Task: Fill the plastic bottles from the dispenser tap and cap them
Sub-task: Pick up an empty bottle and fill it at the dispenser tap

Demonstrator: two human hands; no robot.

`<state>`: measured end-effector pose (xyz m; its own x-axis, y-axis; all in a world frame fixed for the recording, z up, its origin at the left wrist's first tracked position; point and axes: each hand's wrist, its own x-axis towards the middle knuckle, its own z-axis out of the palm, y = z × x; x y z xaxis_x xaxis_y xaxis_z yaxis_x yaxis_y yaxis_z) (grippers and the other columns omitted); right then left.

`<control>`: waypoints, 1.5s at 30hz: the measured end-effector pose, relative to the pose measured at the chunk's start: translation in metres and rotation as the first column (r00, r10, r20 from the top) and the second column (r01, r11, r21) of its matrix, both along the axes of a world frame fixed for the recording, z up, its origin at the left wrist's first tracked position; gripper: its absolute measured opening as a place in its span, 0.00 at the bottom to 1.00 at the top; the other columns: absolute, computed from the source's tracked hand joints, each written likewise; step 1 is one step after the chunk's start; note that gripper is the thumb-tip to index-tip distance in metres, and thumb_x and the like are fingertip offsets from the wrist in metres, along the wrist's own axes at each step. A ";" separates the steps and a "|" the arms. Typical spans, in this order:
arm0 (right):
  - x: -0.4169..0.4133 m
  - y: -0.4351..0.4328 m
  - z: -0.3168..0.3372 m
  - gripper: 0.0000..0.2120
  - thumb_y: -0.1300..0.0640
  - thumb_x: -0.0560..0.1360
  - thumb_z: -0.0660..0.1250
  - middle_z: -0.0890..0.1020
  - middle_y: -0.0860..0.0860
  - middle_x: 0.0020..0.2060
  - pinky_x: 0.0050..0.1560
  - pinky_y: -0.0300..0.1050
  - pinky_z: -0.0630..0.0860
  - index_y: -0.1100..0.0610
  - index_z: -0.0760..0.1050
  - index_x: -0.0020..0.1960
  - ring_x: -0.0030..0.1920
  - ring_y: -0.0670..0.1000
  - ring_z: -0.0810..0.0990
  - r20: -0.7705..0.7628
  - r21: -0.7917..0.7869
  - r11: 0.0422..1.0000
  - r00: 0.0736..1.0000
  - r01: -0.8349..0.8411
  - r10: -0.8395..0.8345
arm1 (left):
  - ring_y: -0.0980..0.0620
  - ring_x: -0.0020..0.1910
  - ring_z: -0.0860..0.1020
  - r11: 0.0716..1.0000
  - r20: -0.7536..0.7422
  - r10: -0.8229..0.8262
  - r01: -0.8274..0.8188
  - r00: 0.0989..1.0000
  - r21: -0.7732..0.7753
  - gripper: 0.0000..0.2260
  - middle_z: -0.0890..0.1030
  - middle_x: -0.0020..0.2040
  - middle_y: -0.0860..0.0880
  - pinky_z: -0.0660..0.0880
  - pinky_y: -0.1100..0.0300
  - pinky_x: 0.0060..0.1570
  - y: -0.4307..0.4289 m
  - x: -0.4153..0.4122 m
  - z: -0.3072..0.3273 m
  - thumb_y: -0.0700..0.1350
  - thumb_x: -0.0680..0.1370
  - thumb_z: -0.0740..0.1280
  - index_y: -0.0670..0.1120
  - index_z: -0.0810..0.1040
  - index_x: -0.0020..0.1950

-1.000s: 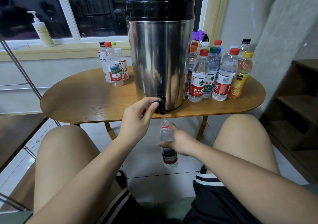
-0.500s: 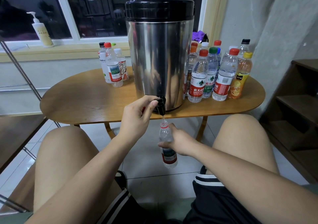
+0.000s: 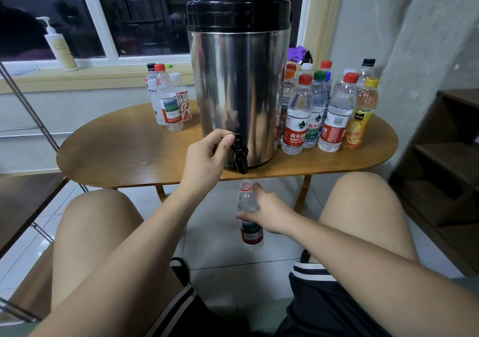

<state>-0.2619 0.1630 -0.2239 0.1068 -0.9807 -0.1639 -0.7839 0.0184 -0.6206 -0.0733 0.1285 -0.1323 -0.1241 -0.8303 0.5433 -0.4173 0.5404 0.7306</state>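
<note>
My left fingers (image 3: 225,139) sit on the tap (image 3: 239,155) at the front foot of the dispenser (image 3: 238,90), which stands on the bench (image 3: 124,150). Just below and right of them, my right fingers (image 3: 260,190) hold a bottle (image 3: 247,202) beneath the tap, before the bench edge. A bottle cluster (image 3: 298,119) stands on the bench right of my left fingers, and a smaller group (image 3: 169,103) stands behind them to the left.

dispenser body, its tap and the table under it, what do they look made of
Dispenser body: looks like polished stainless steel, going by the streaky mirror reflections. Tap: probably glossy black plastic, with a moulded shape. Table: wood or wood veneer, with visible grain and a satin sheen.
</note>
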 end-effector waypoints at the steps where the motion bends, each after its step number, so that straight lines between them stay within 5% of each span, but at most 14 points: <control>1: 0.001 0.001 0.001 0.38 0.35 0.73 0.78 0.80 0.54 0.68 0.63 0.61 0.83 0.43 0.62 0.74 0.66 0.60 0.81 0.008 0.000 1.000 1.000 0.000 0.000 | 0.56 0.43 0.82 1.000 -0.004 -0.003 0.004 1.000 0.016 0.11 0.84 0.41 0.56 0.76 0.61 0.44 0.001 0.001 -0.001 0.57 0.88 0.64 0.54 0.83 0.56; 4: 0.000 0.000 0.002 0.37 0.34 0.73 0.78 0.80 0.54 0.68 0.64 0.60 0.83 0.43 0.63 0.73 0.67 0.60 0.81 0.019 -0.006 1.000 1.000 -0.003 0.003 | 0.55 0.39 0.79 0.994 -0.077 0.016 -0.008 0.997 0.112 0.14 0.82 0.38 0.50 0.76 0.58 0.40 0.006 0.004 -0.004 0.58 0.90 0.58 0.55 0.81 0.55; 8: 0.000 0.001 0.005 0.41 0.34 0.73 0.77 0.80 0.54 0.69 0.64 0.60 0.83 0.44 0.60 0.77 0.66 0.59 0.81 0.007 0.008 1.000 1.000 -0.014 0.014 | 0.54 0.32 0.73 0.868 -0.332 0.177 0.012 0.927 0.496 0.15 0.82 0.38 0.45 0.68 0.62 0.30 0.009 0.008 -0.008 0.46 0.87 0.55 0.48 0.82 0.58; 11: 0.001 0.005 0.006 0.39 0.35 0.73 0.78 0.81 0.54 0.67 0.62 0.58 0.83 0.44 0.61 0.74 0.63 0.57 0.83 0.012 0.001 1.000 1.000 -0.021 0.021 | 0.53 0.32 0.69 0.750 -0.322 0.221 0.050 0.921 0.659 0.15 0.81 0.41 0.43 0.64 0.62 0.28 0.013 0.016 -0.015 0.41 0.84 0.55 0.42 0.82 0.59; 15: 0.001 0.009 0.006 0.39 0.36 0.75 0.77 0.80 0.54 0.68 0.63 0.58 0.83 0.46 0.61 0.77 0.65 0.57 0.82 0.016 0.002 0.999 0.999 -0.048 0.048 | 0.49 0.41 0.74 0.689 -0.246 0.191 0.049 0.950 0.724 0.12 0.83 0.48 0.43 0.70 0.59 0.37 0.015 0.022 -0.022 0.44 0.86 0.61 0.43 0.83 0.59; 20: 0.002 0.013 0.007 0.40 0.34 0.73 0.77 0.81 0.53 0.66 0.61 0.56 0.83 0.43 0.61 0.77 0.63 0.56 0.83 0.025 -0.013 0.997 0.997 -0.075 0.075 | 0.50 0.55 0.82 0.810 -0.083 0.005 0.044 0.997 0.585 0.07 0.85 0.57 0.50 0.77 0.57 0.50 0.016 0.021 -0.032 0.49 0.88 0.65 0.53 0.82 0.61; 25: 0.003 0.014 0.003 0.40 0.24 0.67 0.73 0.82 0.51 0.57 0.55 0.60 0.85 0.40 0.63 0.69 0.55 0.55 0.84 -0.078 -0.024 0.992 0.989 -0.124 0.122 | 0.57 0.56 0.84 0.916 0.098 -0.105 0.058 0.990 0.396 0.10 0.85 0.56 0.58 0.81 0.59 0.54 0.021 0.019 -0.036 0.51 0.80 0.78 0.60 0.83 0.60; 32: 0.006 0.017 0.000 0.41 0.24 0.69 0.74 0.83 0.51 0.57 0.53 0.60 0.85 0.41 0.62 0.72 0.55 0.56 0.84 -0.141 -0.051 0.984 0.977 -0.168 0.160 | 0.60 0.49 0.84 0.962 0.323 -0.160 0.075 0.933 0.262 0.16 0.87 0.46 0.58 0.82 0.59 0.52 0.022 0.015 -0.041 0.54 0.69 0.86 0.55 0.86 0.52; 36: 0.007 0.018 -0.003 0.41 0.25 0.70 0.73 0.84 0.53 0.58 0.54 0.61 0.85 0.40 0.61 0.74 0.56 0.59 0.85 -0.206 -0.065 0.977 0.961 -0.201 0.184 | 0.57 0.43 0.80 0.990 0.502 -0.114 0.058 0.857 0.125 0.18 0.83 0.42 0.57 0.81 0.49 0.44 0.019 0.013 -0.043 0.62 0.66 0.85 0.55 0.85 0.47; 40: 0.008 0.020 -0.002 0.36 0.27 0.72 0.73 0.84 0.53 0.55 0.54 0.61 0.85 0.41 0.64 0.71 0.56 0.60 0.85 -0.245 -0.083 0.968 0.946 -0.238 0.211 | 0.53 0.40 0.78 0.998 0.652 -0.027 -0.013 0.758 0.057 0.25 0.81 0.39 0.55 0.76 0.53 0.37 0.018 0.012 -0.037 0.73 0.64 0.78 0.54 0.79 0.41; 45: 0.008 0.019 -0.001 0.37 0.27 0.72 0.73 0.84 0.53 0.55 0.54 0.60 0.84 0.42 0.64 0.72 0.56 0.60 0.84 -0.269 -0.102 0.964 0.939 -0.247 0.212 | 0.53 0.42 0.77 0.996 0.601 -0.075 0.027 0.796 0.087 0.21 0.79 0.41 0.55 0.78 0.50 0.40 0.019 0.014 -0.041 0.69 0.68 0.80 0.54 0.81 0.43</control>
<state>-0.2537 0.1822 -0.2250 0.3033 -0.9490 -0.0859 -0.8886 -0.2492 -0.3850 -0.0595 0.1473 -0.1736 -0.4500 -0.8465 0.2844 -0.7594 0.5303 0.3770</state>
